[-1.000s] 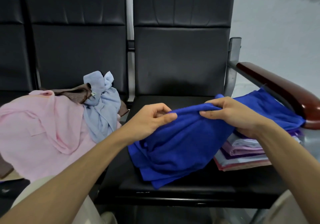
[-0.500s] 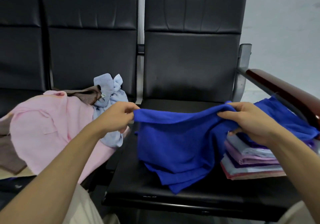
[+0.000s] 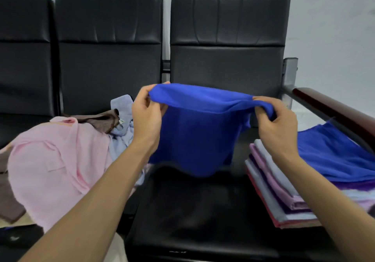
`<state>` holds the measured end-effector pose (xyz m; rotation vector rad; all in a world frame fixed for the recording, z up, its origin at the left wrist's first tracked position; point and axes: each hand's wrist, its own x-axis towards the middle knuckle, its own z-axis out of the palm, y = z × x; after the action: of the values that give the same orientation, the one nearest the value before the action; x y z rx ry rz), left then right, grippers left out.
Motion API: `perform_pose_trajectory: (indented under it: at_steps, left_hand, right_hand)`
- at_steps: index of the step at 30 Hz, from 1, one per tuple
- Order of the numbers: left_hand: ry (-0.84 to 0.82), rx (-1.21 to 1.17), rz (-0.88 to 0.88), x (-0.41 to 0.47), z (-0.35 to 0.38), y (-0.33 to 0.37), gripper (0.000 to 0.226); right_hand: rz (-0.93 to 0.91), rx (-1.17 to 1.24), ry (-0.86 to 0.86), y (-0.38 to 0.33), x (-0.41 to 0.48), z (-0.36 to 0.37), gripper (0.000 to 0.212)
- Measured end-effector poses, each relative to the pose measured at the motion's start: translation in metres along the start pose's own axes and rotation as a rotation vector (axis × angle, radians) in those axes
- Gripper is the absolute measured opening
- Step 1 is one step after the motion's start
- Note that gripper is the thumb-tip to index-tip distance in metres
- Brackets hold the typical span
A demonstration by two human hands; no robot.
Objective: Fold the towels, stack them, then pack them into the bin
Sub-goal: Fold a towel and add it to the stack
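- Left hand (image 3: 147, 111): fingers curled, pinching the top left corner of the royal-blue terry towel (image 3: 194, 132), thumb on the near side.
- Right hand (image 3: 274, 119): fingers curled, gripping a bunched bit of the same towel's top right edge.
- Blue towel is held up in the air between both hands. Its top edge sags a little in the middle and the rest hangs down in loose folds.
- The towel hangs over the black padded chair seat (image 3: 192, 217), in front of the black backrest (image 3: 227, 59). Its bottom edge is blurred, so I cannot tell if it touches the seat.
- A stack of folded towels (image 3: 263, 176) in grey, lilac, purple and red layers sits on the right side of the same seat, just beside the hanging towel.
- A second blue folded towel (image 3: 334, 156) lies on top of that stack, under the dark wooden armrest (image 3: 334, 111).
- On the next seat to the left is an unfolded pile: a large pink cloth (image 3: 50, 160) in front, a brown cloth (image 3: 99, 119) behind it and a crumpled light-blue cloth (image 3: 121, 109) next to the left hand.
- Pale grey wall (image 3: 334, 28) behind the chairs.
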<state>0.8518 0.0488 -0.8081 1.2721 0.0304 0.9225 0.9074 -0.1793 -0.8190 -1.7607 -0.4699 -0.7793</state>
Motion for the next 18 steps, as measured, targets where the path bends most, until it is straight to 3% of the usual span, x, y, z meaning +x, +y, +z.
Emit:
perform_pose_trajectory:
  at_steps: [5,9,12,14,16,18]
  left_hand:
    - [-0.020,0.033,0.063,-0.016,-0.009,0.016,0.026]
    - [-0.204,0.475,0.117,-0.018,-0.045,0.021,0.038]
    - [-0.453,0.707,-0.032,-0.019,-0.073,0.019,0.038]
    - [-0.675,0.757,-0.200,-0.023,-0.089,0.016,0.031]
    - [-0.877,0.758,-0.383,-0.028,-0.101,0.012,0.020]
    - [-1.005,0.722,-0.559,-0.034,-0.107,0.007,0.015]
  right_hand:
    - [-0.252,-0.016,-0.074,-0.007,-0.014,-0.013,0.020]
    - [-0.274,-0.240,-0.314,0.003,-0.031,-0.032,0.021]
    - [-0.386,-0.423,-0.489,0.006,-0.045,-0.047,0.022]
    - [-0.388,-0.445,-0.756,0.001,-0.050,-0.059,0.021]
    - [-0.214,-0.424,-1.132,-0.005,-0.053,-0.067,0.014]
    - [-0.173,-0.485,-1.367,-0.002,-0.057,-0.067,0.009]
